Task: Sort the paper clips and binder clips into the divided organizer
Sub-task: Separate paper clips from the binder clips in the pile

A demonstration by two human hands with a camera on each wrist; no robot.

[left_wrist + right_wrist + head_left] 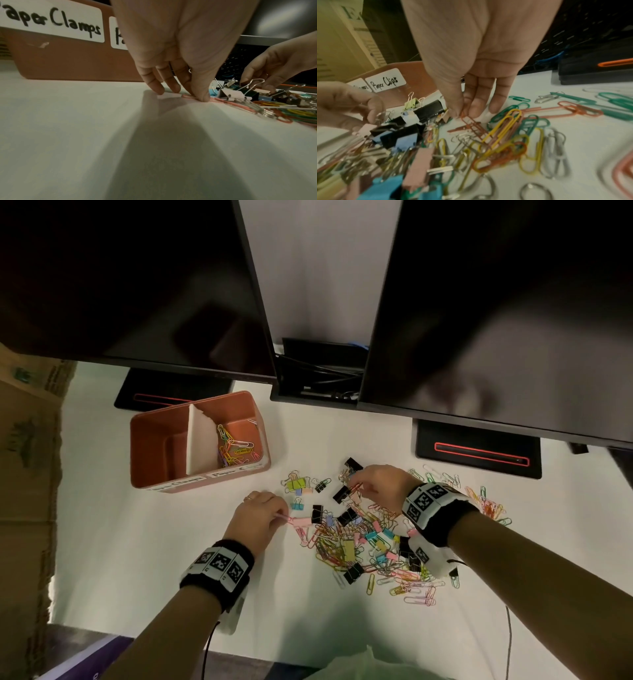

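Observation:
The terracotta organizer (150,440) stands at the back left, split by a white divider (202,440). Its right compartment holds several coloured paper clips (236,446); the left one looks bare. Labels read "Paper Clamps" (51,20) and "Paper Clips" (385,82). A mixed pile of paper clips and binder clips (363,539) lies in the middle of the table. At the pile's left edge, my left hand (282,515) (193,94) pinches a pink paper clip (186,96) flat against the table. Over the pile's far side, my right hand (359,487) (464,115) pinches the end of a red paper clip (474,125).
Two dark monitors (137,285) (513,302) hang over the back of the white table (137,542), their black stands (479,450) behind the pile. A cardboard box (27,474) stands at the left. More paper clips (486,501) lie scattered right of my right wrist.

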